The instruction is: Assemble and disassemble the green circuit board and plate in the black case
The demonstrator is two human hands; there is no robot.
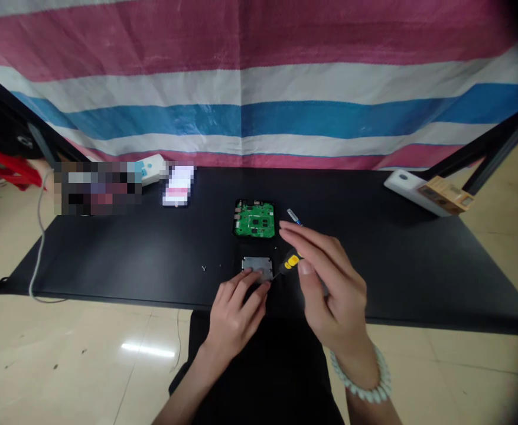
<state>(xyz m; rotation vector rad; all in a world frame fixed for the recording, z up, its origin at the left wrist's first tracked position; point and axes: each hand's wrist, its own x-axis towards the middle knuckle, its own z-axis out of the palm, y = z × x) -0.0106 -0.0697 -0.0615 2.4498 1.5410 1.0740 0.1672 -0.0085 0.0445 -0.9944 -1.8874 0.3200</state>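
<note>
A silver metal plate in a dark square base lies near the table's front edge. My left hand has its fingers on the plate's near side, holding it against the table. In my right hand is a black and yellow screwdriver, tilted down to the left. Its thin tip meets the plate's right near corner. Just beyond lies an open black case with a green circuit board. Past my right fingertips is a slim tool with blue on it, partly hidden by the hand.
Small screws lie on the black table left of the plate. A lit phone and a white power strip are at the back left. A white box with a small carton stands at the back right. A striped sheet hangs behind.
</note>
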